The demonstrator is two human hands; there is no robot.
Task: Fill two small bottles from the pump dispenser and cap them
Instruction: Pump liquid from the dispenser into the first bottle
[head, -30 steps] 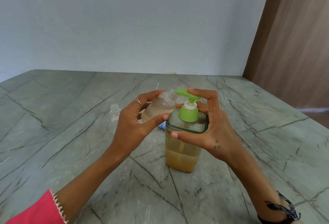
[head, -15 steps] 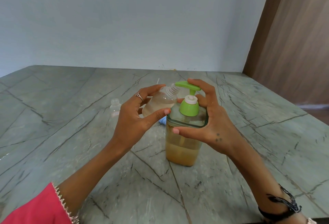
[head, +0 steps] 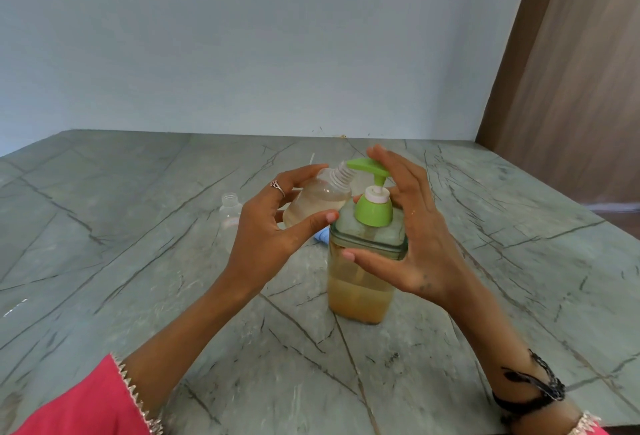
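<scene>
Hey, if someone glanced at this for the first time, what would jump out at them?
The pump dispenser with its bright green pump head stands mid-table, amber liquid inside. The left hand tilts a small bottle to the spout while the right hand rests on the pump. An empty bottle stands behind, left.

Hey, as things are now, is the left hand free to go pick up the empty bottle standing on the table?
Probably not yet. The left hand grips the tilted bottle under the pump spout. The empty bottle stands close, just beyond that hand, with nothing between them, so it should reach once it sets its bottle down.
</scene>
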